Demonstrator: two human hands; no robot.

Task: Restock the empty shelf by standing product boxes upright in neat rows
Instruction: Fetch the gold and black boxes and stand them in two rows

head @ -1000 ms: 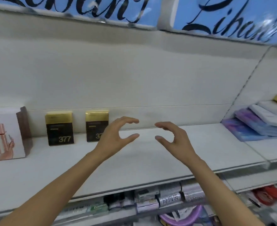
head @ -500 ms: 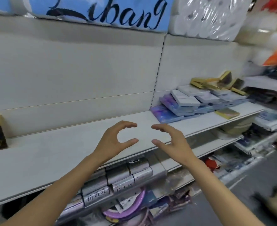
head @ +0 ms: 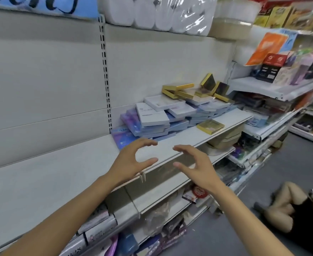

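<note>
Roughly, L to R, placed from the hands:

1. Shelf (head: 46, 174): bare white board, runs left of and under left hand.
2. Left hand (head: 131, 161): fingers and thumb curved in a wide C, holding nothing. Hovers over shelf front edge.
3. Right hand (head: 198, 169): same wide C, empty, mirrored to left hand, gap between the two. Hangs just past shelf edge, over lower tiers.
4. Boxes (head: 163, 119): ahead of both hands & slightly right, near but not touching. Lying flat in a loose, slumped heap, blue/white; long faces down, long axes mostly running away toward upper right. None upright yet.
5. Gold boxes (head: 194, 91): behind & right of heap, some tilted on backboard; one flat (head: 210, 126) at front edge.

Judgement: both hands about equally near; nearest purple box (head: 122, 139) lies just beyond left fingertips. Reach is forward; nothing stands between hands and heap. Overlapping stack may slide when one is pulled.

Far right: floor (head: 262, 182); a person's limb there, blurred.
</note>
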